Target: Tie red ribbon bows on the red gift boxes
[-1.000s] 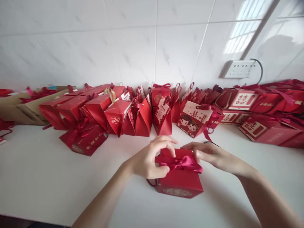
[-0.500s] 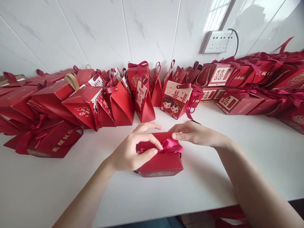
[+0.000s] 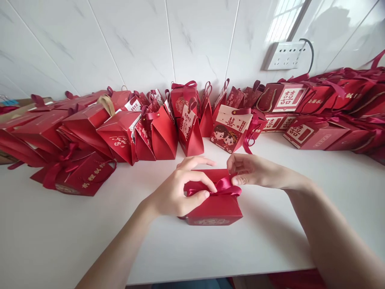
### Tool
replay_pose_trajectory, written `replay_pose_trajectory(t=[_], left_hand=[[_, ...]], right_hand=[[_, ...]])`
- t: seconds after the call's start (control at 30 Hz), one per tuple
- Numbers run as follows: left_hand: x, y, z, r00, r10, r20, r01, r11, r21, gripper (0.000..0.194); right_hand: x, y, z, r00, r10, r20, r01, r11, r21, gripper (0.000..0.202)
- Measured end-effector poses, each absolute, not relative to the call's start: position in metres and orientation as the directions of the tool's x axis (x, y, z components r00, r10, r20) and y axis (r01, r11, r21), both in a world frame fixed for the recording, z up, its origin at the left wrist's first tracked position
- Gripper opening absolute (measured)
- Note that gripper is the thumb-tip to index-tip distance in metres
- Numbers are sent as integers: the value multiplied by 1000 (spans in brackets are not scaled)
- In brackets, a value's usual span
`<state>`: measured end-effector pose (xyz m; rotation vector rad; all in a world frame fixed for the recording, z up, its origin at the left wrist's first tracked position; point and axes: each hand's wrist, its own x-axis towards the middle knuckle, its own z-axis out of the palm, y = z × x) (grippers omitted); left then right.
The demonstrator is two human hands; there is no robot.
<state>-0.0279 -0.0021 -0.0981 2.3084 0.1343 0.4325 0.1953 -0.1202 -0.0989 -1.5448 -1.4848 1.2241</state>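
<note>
A small red gift box with a faint gold print rests on the white table in front of me. A shiny magenta ribbon is tied in a bow across its top. From the left, my left hand arches over the box, its thumb and index finger pinched at the middle of the bow. The other fingers of that hand stretch toward the far side. My right hand is at the bow's right loop, thumb and curled fingers closed on the ribbon. The palm sides of both hands are partly hidden.
Behind, red gift boxes with ribbon handles stand in a crowded row along the tiled wall. A bow-tied box lies at left; a box printed with two cartoon figures stands ahead. More boxes are stacked right, below a power socket.
The whole scene sits a little farther right in the picture. My right hand has moved slightly right and toward me along the bow's loop. My left hand keeps its pinch.
</note>
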Motion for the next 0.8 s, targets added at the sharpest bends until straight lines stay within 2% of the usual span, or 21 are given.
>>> replay_pose_trajectory(t=[0.13,0.3,0.4,0.47,0.53,0.6,0.7,0.8], left_hand=[[-28,-2,-96,943,218,250,-29,-697,717,17],[-29,-3,-96,948,188,258,-47,-716,696,20],[-28,-2,-98,947,178,267,-53,-733,678,22],[-26,-2,-100,946,177,272,-54,-741,669,24],[-26,-1,-102,946,183,268,-42,-749,661,27],[-26,-1,-102,947,196,256,-20,-757,653,31],[-27,1,-102,949,216,229,18,-764,645,36],[-28,3,-102,951,224,212,36,-763,645,42]], right_hand=[[193,-120,-96,-40,989,-143,286,-125,-950,31],[180,-113,-99,142,989,-34,8,-35,-999,28],[168,-104,-106,268,962,-49,-104,-22,-994,33],[160,-99,-112,306,949,-80,-121,-45,-992,36],[155,-95,-116,320,942,-103,-72,-84,-994,40],[153,-94,-118,387,920,-56,57,-84,-995,40],[153,-100,-115,514,828,222,343,38,-938,30],[149,-110,-107,395,795,461,543,203,-815,25]])
